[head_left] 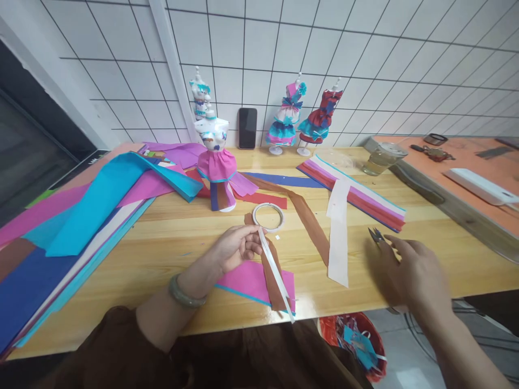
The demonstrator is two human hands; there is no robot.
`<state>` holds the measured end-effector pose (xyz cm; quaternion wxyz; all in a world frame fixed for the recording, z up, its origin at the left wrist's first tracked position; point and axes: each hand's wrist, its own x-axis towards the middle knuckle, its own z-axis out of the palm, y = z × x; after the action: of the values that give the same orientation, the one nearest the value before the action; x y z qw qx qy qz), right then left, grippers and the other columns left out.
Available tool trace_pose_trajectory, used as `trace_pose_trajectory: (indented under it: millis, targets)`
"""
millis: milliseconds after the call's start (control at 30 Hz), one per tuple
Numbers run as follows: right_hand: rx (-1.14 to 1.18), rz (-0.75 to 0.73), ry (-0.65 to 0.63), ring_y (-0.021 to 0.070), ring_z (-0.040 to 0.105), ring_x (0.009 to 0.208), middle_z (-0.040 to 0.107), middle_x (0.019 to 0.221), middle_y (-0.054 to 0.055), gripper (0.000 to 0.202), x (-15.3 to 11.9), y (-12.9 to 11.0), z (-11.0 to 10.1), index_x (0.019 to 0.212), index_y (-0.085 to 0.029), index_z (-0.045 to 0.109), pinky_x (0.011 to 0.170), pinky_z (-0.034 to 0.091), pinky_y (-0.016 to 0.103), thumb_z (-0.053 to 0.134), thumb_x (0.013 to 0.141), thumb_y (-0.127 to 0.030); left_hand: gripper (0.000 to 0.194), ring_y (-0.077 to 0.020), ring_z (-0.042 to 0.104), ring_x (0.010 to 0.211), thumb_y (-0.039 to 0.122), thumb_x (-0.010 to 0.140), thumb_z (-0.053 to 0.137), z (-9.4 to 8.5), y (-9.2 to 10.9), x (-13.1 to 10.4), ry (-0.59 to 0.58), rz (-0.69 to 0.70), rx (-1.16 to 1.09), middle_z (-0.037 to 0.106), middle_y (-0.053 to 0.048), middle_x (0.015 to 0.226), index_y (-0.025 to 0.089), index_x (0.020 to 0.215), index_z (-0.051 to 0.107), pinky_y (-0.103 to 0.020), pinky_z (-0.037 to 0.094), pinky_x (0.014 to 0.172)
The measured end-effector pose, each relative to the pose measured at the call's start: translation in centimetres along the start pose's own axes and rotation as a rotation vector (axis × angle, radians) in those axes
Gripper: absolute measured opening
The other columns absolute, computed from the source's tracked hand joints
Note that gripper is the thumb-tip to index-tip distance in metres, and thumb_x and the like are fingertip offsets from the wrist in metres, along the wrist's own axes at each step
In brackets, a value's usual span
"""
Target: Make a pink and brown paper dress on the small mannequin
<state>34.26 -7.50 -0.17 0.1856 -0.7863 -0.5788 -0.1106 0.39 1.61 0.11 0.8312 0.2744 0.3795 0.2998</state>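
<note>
My left hand [239, 246] pinches the upper end of a narrow white strip [275, 270], which slants down over a brown strip [273, 292] and a pink piece [247, 281] with a blue edge. Just beyond its fingertips lies a roll of tape [254, 216]. Near the table's right front, my right hand [417, 270] has its fingers at small dark scissors [377, 236], whose tips show past the fingers; the palm side is hidden. Between the hands a pale pink strip [338, 237] lies by a long brown strip [310, 219].
A small dress form with a pink skirt [217, 165] stands mid-table. Behind it are more dressed forms [283, 121] and a phone [247, 128]. Coloured sheets [93, 205] cover the left side. A glass cup [379, 162] stands back right; a red bin [379, 346] is below.
</note>
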Motion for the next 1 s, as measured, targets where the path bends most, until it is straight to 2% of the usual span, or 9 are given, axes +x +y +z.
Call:
trace_pose_trajectory:
  millis: [67,133,233,367,467,567,633,767,1000]
  targets:
    - [0.251,0.010,0.017,0.0232,0.060,0.080,0.065,0.096,0.013,0.036,-0.7,-2.5,-0.3,0.097,-0.015,0.063,0.069,0.045,0.034,0.044,0.084,-0.042,0.020,-0.0047,0.055,0.042,0.022,0.084,0.048,-0.1,-0.1,0.0,-0.005,-0.002,0.000,0.064,-0.005,0.063,0.008,0.084,0.063,-0.010,0.031,0.031]
    - [0.541,0.064,-0.044,0.0206,0.062,0.082,0.066,0.095,0.010,0.036,-1.4,-5.6,-0.6,0.104,-0.017,0.060,0.073,0.047,0.033,0.045,0.084,-0.044,0.019,-0.0052,0.056,0.042,0.021,0.083,0.048,-0.1,-0.2,0.0,-0.016,-0.005,-0.002,0.064,-0.005,0.062,0.008,0.084,0.062,-0.010,0.031,0.031]
    - [0.779,-0.041,-0.294,0.0201,0.063,0.084,0.067,0.094,0.010,0.030,-1.4,-10.1,-0.5,0.102,-0.017,0.059,0.076,0.049,0.033,0.048,0.085,-0.039,0.018,-0.0054,0.056,0.042,0.020,0.083,0.048,-0.2,-0.2,-0.1,-0.034,-0.013,0.001,0.064,-0.005,0.062,0.009,0.083,0.062,-0.011,0.032,0.032]
    - [0.700,-0.404,-0.367,0.0199,0.060,0.088,0.065,0.097,0.010,0.023,1.5,-13.7,1.6,0.101,-0.017,0.060,0.077,0.049,0.033,0.046,0.086,-0.027,0.018,-0.0059,0.057,0.042,0.022,0.083,0.048,0.0,-0.1,-0.5,-0.066,0.002,0.045,0.065,-0.006,0.065,0.010,0.085,0.061,-0.011,0.032,0.032]
    - [0.576,-0.657,-0.373,0.0208,0.057,0.094,0.062,0.101,0.011,0.027,3.8,-15.2,3.4,0.108,-0.016,0.059,0.080,0.046,0.034,0.047,0.084,-0.018,0.018,-0.0069,0.057,0.042,0.024,0.082,0.049,0.1,0.0,-0.7,-0.068,0.016,0.085,0.065,-0.006,0.065,0.010,0.085,0.060,-0.012,0.032,0.031]
    - [0.407,-0.877,-0.403,0.0210,0.055,0.093,0.063,0.097,0.009,0.024,5.2,-16.3,4.2,0.100,-0.017,0.064,0.081,0.043,0.033,0.049,0.081,-0.013,0.016,-0.0080,0.057,0.042,0.024,0.080,0.051,0.2,0.2,-0.7,-0.066,0.022,0.095,0.065,-0.006,0.064,0.011,0.084,0.059,-0.012,0.032,0.031]
    - [0.281,-0.918,-0.387,0.0207,0.053,0.088,0.064,0.089,0.008,0.022,5.7,-16.7,4.4,0.095,-0.018,0.066,0.078,0.041,0.033,0.047,0.084,-0.013,0.014,-0.0082,0.057,0.042,0.023,0.080,0.051,0.2,0.2,-0.7,-0.076,0.023,0.090,0.065,-0.006,0.064,0.011,0.082,0.058,-0.013,0.033,0.031]
    - [0.108,-0.869,-0.308,0.0212,0.051,0.082,0.064,0.085,0.009,0.022,7.0,-16.7,4.7,0.093,-0.018,0.065,0.071,0.037,0.031,0.045,0.086,-0.014,0.013,-0.0084,0.057,0.043,0.024,0.080,0.051,0.1,-0.1,-0.4,-0.102,0.024,0.092,0.066,-0.008,0.067,0.011,0.079,0.056,-0.013,0.035,0.032]
    - [0.167,-0.830,-0.247,0.0215,0.053,0.087,0.062,0.095,0.011,0.027,8.1,-16.8,6.1,0.103,-0.016,0.062,0.076,0.039,0.032,0.041,0.086,-0.012,0.018,-0.0093,0.059,0.046,0.030,0.081,0.052,-0.5,-0.2,0.2,-0.041,0.075,0.067,0.062,-0.004,0.065,0.012,0.086,0.056,-0.014,0.037,0.035]
